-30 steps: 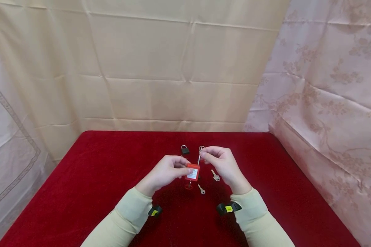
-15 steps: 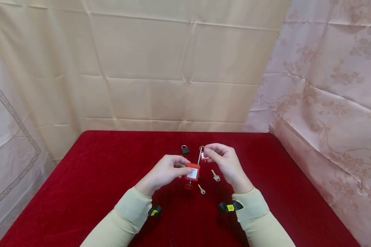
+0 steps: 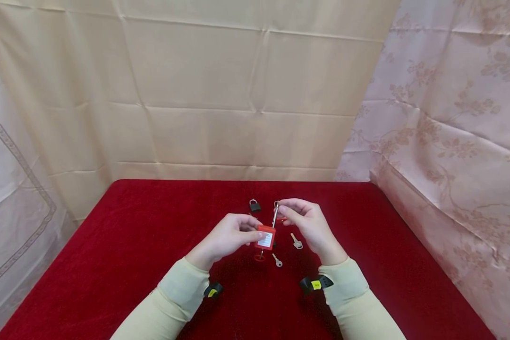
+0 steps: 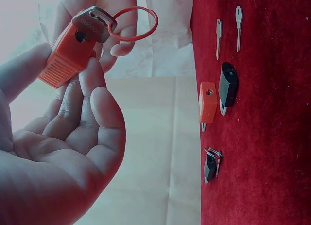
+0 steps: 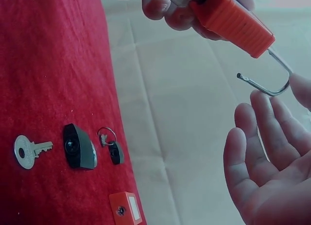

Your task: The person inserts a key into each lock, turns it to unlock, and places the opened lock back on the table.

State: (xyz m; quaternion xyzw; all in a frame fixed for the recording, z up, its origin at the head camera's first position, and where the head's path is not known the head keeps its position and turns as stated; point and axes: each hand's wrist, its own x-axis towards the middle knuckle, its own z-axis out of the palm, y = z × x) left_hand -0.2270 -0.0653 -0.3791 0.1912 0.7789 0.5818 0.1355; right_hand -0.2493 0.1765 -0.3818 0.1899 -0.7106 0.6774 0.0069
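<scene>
Head view: one red lock (image 3: 267, 238) held up, one other red lock (image 3: 282, 219) partly behind the right hand (image 3: 308, 224), one small black lock (image 3: 255, 207), two loose keys (image 3: 297, 242); the red lock sits between the hands, pinched by the left hand (image 3: 231, 234); the right pinches its shackle (image 3: 275, 217). Left wrist view: two black locks, one large (image 4: 228, 85); one fitted key (image 4: 92, 28) with one red ring (image 4: 154, 26); left thumb and fingers grip the lock's sides. Right wrist view: one loose key; shackle free at one end, right thumb on its bend, other fingers loosely extended.
</scene>
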